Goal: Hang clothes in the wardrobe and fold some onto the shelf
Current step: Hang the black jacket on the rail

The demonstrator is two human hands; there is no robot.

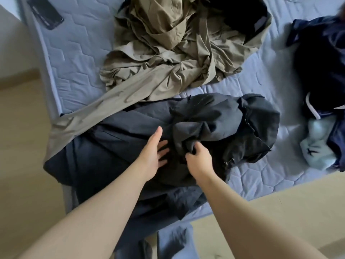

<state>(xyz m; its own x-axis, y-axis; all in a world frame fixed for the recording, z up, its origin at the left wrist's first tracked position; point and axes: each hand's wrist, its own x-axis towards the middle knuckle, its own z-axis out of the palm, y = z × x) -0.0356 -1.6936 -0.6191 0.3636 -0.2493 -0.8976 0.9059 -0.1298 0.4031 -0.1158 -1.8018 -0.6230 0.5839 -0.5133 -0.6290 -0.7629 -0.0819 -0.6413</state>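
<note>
A dark grey jacket (115, 146) lies spread over the near corner of the blue quilted mattress (82, 53), part of it hanging over the edge. My left hand (154, 156) rests flat on its middle with straight fingers. My right hand (198, 157) grips a bunched fold of the same jacket just to the right. Behind it lies a crumpled olive-tan garment (168, 58), one sleeve stretching toward the mattress's left edge.
A black phone (45, 13) lies at the far left corner of the mattress. A pile of navy clothes (321, 68) with a pale mint item (317, 146) sits at the right. A black garment (240, 14) lies at the top. Beige floor surrounds the bed.
</note>
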